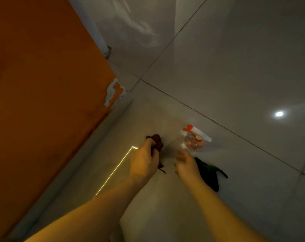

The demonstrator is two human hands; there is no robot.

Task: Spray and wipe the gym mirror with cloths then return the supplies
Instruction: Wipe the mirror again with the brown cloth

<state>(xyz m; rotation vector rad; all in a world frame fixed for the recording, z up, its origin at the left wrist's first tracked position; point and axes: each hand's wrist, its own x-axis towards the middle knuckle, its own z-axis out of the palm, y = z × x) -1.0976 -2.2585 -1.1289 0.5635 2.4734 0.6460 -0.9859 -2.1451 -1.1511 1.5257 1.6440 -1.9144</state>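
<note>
My left hand (143, 160) grips a crumpled dark brown cloth (158, 142) just above the tiled floor. A clear spray bottle (193, 139) with a white and red trigger head lies on the floor to the right of the cloth. My right hand (185, 164) hovers just below the bottle with its fingers loosely spread, holding nothing. A dark cloth with a green patch (210, 173) lies on the floor beside and partly under my right hand. The mirror is not in view.
An orange wall (43, 102) with chipped paint at its lower corner fills the left. Glossy grey floor tiles (235, 75) with dark grout lines stretch to the right, reflecting a ceiling light (279, 114). A thin bright line (116, 170) runs across the floor near my left forearm.
</note>
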